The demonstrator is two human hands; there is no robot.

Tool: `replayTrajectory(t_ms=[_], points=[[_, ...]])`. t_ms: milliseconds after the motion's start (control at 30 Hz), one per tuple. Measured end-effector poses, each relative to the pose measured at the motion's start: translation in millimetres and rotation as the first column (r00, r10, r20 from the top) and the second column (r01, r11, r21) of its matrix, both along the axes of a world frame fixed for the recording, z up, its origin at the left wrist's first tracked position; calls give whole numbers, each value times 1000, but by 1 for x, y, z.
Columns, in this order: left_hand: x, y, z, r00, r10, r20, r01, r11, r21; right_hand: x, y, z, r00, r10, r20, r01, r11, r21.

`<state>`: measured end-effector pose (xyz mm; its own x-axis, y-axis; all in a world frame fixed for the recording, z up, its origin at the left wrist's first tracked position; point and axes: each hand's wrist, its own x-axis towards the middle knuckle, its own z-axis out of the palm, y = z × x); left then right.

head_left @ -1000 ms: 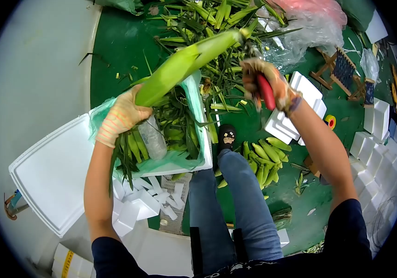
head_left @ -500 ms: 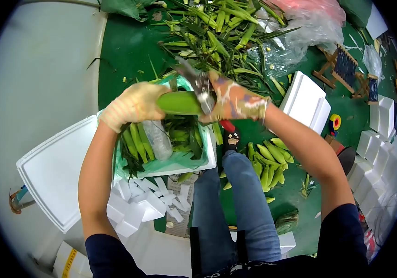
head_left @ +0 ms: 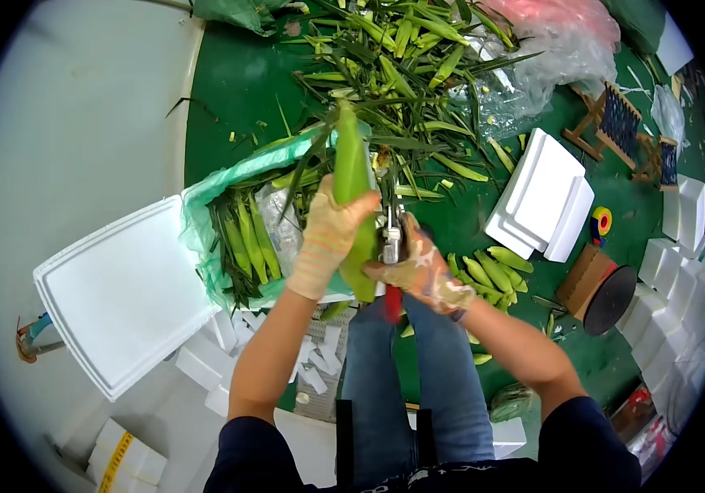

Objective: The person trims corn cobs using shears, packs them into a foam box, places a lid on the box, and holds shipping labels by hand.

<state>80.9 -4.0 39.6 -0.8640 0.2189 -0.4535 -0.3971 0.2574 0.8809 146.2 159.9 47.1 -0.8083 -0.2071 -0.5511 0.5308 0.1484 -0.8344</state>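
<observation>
My gloved left hand [head_left: 332, 226] is wrapped round an ear of corn [head_left: 351, 164], still in its green husk and held upright with long leaves spreading from its top. In my gloved right hand [head_left: 422, 267] is a pair of pruning shears [head_left: 392, 238] with red handles, its blades pointing up right beside the ear. Behind and left of my hands stands a foam box [head_left: 212, 177] lined with green plastic. Several husked-green ears [head_left: 255, 238] and a clear ice bottle or bag [head_left: 280, 226] lie in it.
A heap of cut leaves and husks [head_left: 402, 74] covers the floor ahead, near clear plastic sheeting [head_left: 525, 74]. Trimmed ears [head_left: 492, 275] are piled right of my legs. White foam lids [head_left: 541, 197], a folding stool [head_left: 615, 119] and yellow tape [head_left: 602, 220] lie to the right.
The ear has turned from lying sideways to upright, with my left hand moving right and lower. My right hand has come down with the shears, still beside the ear.
</observation>
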Motion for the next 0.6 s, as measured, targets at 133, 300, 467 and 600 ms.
replayTrajectory(t_ms=[133, 300, 467, 600], points=[[-1, -17, 5, 995, -25, 96, 20, 998, 55, -1, 34, -14, 933, 339, 123, -325, 938, -123], [4, -31, 31, 943, -242, 227, 256, 966, -30, -28, 50, -18, 892, 366, 265, -253, 890, -378], [-7, -52, 23, 698, -509, 504, 311, 849, 427, -52, 57, -22, 807, 571, -152, -591, 767, -252], [-21, -62, 20, 719, -425, 550, 245, 896, 371, -75, 42, -21, 772, 612, 171, -555, 781, -287]])
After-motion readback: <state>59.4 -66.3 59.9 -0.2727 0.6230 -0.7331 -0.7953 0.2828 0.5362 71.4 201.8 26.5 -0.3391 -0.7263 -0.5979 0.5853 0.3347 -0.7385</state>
